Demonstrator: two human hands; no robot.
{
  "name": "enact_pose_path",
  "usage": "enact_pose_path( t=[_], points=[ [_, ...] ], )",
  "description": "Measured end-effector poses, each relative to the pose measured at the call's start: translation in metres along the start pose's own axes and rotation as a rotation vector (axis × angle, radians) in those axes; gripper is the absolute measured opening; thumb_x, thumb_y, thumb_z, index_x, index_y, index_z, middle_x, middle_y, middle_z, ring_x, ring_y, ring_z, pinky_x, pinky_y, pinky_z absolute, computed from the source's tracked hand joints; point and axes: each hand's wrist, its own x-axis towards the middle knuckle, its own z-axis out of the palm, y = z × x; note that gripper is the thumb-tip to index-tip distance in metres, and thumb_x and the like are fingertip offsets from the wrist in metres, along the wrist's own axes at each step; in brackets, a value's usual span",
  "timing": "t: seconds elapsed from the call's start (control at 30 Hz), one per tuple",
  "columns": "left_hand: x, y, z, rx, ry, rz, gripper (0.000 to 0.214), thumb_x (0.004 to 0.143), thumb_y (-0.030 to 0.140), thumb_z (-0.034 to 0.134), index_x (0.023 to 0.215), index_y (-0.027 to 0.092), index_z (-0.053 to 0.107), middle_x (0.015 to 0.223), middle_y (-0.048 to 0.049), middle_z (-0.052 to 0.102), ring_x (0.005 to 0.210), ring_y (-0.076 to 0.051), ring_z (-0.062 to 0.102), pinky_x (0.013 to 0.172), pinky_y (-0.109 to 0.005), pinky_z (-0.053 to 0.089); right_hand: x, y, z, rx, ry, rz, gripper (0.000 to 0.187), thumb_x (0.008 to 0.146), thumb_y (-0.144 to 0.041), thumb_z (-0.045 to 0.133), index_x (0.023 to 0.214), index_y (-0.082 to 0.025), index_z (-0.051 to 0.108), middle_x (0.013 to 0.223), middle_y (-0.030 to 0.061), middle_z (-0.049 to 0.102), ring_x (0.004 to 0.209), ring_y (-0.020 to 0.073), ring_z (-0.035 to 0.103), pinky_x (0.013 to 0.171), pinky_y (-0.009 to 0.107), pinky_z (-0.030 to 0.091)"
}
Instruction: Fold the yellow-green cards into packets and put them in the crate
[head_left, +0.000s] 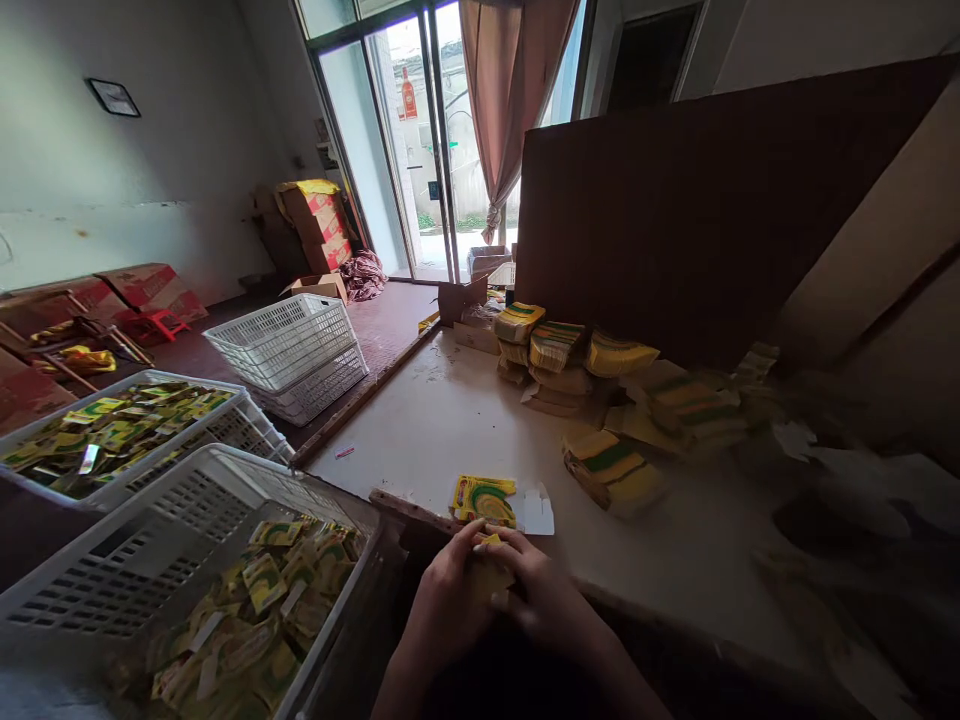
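At the table's near edge my left hand (448, 575) and my right hand (534, 572) are close together, fingers curled round a yellow packet (489, 578). Much of that packet is hidden by my fingers and the shadow. Just beyond my fingertips lies a yellow and green carton (486, 500) on the white table (420, 430), its white flap spread to the right. To the left, a white plastic crate (169, 510) holds a heap of small yellow and green packets (262, 580).
Stacks of flat yellow cartons (556, 345) stand against a dark board (645, 220), with a loose bundle (611, 468) nearer. Another packet-filled crate (259, 425) and stacked white crates (289, 345) are at left. A small pink object (344, 453) lies on the table.
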Motion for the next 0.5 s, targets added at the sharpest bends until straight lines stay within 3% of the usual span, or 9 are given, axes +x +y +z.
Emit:
enact_pose_path(
  t=[0.07,0.17,0.23,0.3,0.4,0.5],
  points=[
    [0.001,0.005,-0.006,-0.017,-0.052,-0.027,0.072,0.067,0.012,0.058,0.136,0.020,0.039,0.109,-0.0043,0.066,0.094,-0.016,0.065,0.082,-0.026,0.052,0.000,-0.001,0.002,-0.005,-0.016,-0.021,0.048,0.076,-0.006,0.054,0.121,-0.019,0.061,0.146,0.0085,0.041,0.134,0.0218,0.043,0.111,0.035,0.036],
    [0.003,0.014,-0.012,-0.099,-0.127,-0.039,0.073,0.070,0.016,0.061,0.137,0.019,0.035,0.103,-0.0029,0.066,0.082,-0.013,0.065,0.075,-0.023,0.052,-0.002,-0.004,-0.006,0.059,-0.064,-0.074,0.014,0.083,-0.012,0.051,0.093,-0.016,0.061,0.134,0.0073,0.050,0.119,0.0183,0.054,0.101,0.031,0.043],
    [0.003,0.016,-0.011,-0.136,-0.134,-0.025,0.073,0.069,0.017,0.062,0.137,0.018,0.035,0.101,-0.0023,0.066,0.077,-0.012,0.064,0.071,-0.022,0.052,-0.003,-0.005,-0.013,0.093,-0.100,-0.100,0.007,0.082,-0.013,0.053,0.085,-0.015,0.059,0.127,0.0068,0.054,0.111,0.0173,0.057,0.096,0.030,0.045],
    [0.002,0.015,-0.007,-0.137,-0.134,-0.020,0.075,0.067,0.015,0.061,0.138,0.018,0.035,0.103,-0.0028,0.066,0.081,-0.012,0.064,0.074,-0.022,0.052,-0.004,-0.002,-0.015,0.120,-0.102,-0.135,0.015,0.077,-0.012,0.057,0.091,-0.015,0.062,0.128,0.0077,0.053,0.114,0.0183,0.056,0.098,0.031,0.044],
    [0.000,0.009,0.002,-0.093,-0.108,-0.008,0.079,0.065,0.009,0.058,0.139,0.020,0.036,0.120,-0.0053,0.063,0.102,-0.015,0.063,0.089,-0.025,0.050,-0.006,0.004,-0.004,0.152,-0.016,-0.128,0.045,0.070,-0.010,0.056,0.114,-0.016,0.062,0.136,0.0114,0.047,0.129,0.0214,0.046,0.109,0.035,0.036],
    [0.000,0.000,0.006,-0.117,-0.044,0.017,0.080,0.064,0.007,0.062,0.140,0.021,0.040,0.122,-0.0068,0.062,0.107,-0.019,0.062,0.093,-0.028,0.049,-0.003,0.009,0.010,0.210,0.080,-0.112,0.063,0.073,-0.014,0.053,0.135,-0.013,0.045,0.142,0.0167,0.042,0.136,0.0232,0.039,0.115,0.043,0.029]
  ],
)
